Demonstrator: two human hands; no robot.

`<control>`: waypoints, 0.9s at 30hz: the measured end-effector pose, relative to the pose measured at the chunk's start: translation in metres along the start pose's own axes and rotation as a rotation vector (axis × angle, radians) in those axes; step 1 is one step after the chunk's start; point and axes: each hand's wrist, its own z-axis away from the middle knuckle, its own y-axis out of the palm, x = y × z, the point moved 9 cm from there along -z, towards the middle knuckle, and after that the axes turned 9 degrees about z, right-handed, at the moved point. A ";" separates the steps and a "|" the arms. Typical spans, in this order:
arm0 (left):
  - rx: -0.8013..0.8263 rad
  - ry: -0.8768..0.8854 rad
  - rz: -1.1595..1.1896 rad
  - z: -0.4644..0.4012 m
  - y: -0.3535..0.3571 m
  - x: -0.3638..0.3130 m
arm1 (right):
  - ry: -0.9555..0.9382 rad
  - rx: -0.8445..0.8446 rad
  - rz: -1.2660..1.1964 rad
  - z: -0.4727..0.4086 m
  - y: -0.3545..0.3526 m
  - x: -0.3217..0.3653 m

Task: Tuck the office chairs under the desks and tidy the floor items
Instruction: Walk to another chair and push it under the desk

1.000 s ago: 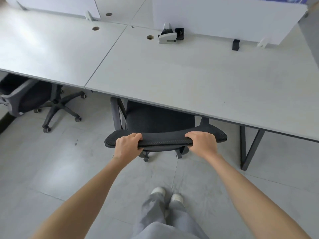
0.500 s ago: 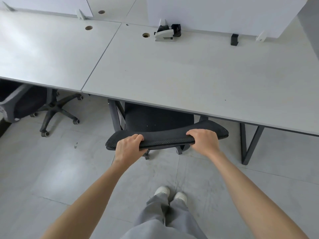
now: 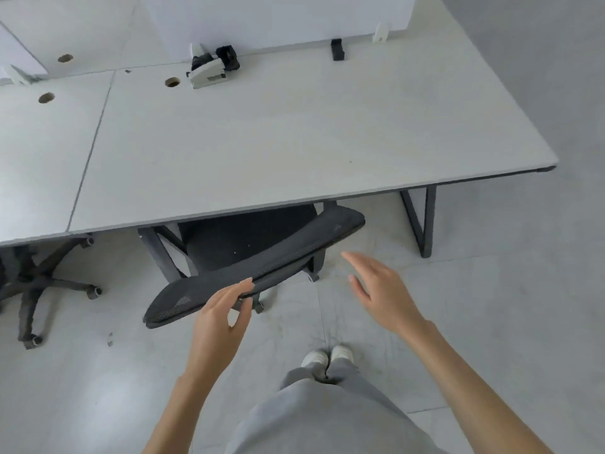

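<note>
Left hand (image 3: 220, 317) loosely spread; right hand (image 3: 381, 290) spread, empty.

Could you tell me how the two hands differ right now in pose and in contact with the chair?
The left hand has its fingertips touching the chair backrest's top edge; the right hand hangs clear of it, over the floor. The left hand's fingers curve loosely toward the backrest; the right hand's are spread and point toward the desk. Both are open and grip nothing.
</note>
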 end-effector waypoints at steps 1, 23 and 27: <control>0.052 -0.022 0.040 -0.001 0.014 -0.003 | 0.103 -0.006 -0.068 0.020 -0.002 -0.015; 1.264 0.232 0.272 0.023 0.476 -0.301 | 1.452 -0.658 -0.698 0.379 -0.042 -0.292; 1.111 0.086 0.360 -0.002 0.517 -0.324 | 1.327 -0.735 -0.613 0.359 -0.150 -0.399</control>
